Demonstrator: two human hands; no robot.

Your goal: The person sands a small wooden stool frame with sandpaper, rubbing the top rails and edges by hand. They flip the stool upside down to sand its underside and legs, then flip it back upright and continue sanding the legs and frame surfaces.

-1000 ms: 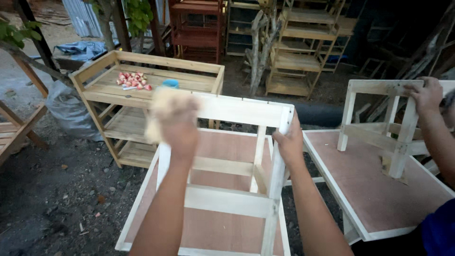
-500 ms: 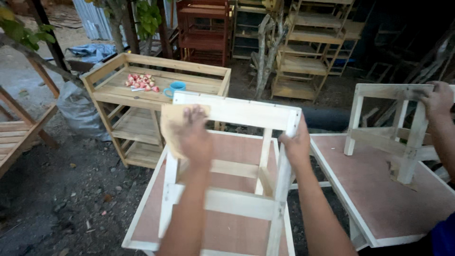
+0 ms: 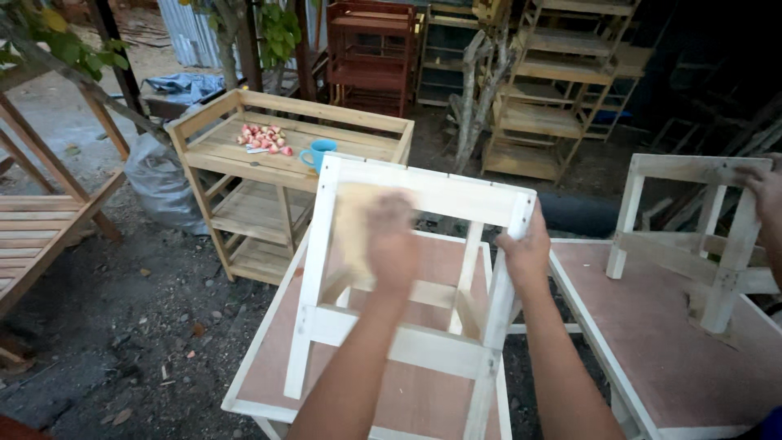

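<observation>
The left hand (image 3: 391, 236) has slid right along the frame (image 3: 407, 277) since a second ago, flat on a sandpaper sheet (image 3: 354, 228), blurred. The right hand (image 3: 525, 253) grips the right post, steadying the frame on the near table (image 3: 261, 375). Uneven pressure could tip the frame or tear the sheet.

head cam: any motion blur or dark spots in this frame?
Head view: the left hand and the sandpaper sheet under it are smeared by motion blur; the right hand gripping the white stool frame is sharp. Light is soft and even, with no hard shadows or glare. The shelves at the back right sink into dark shade, and another person's hand is cut off at the right edge.
</observation>
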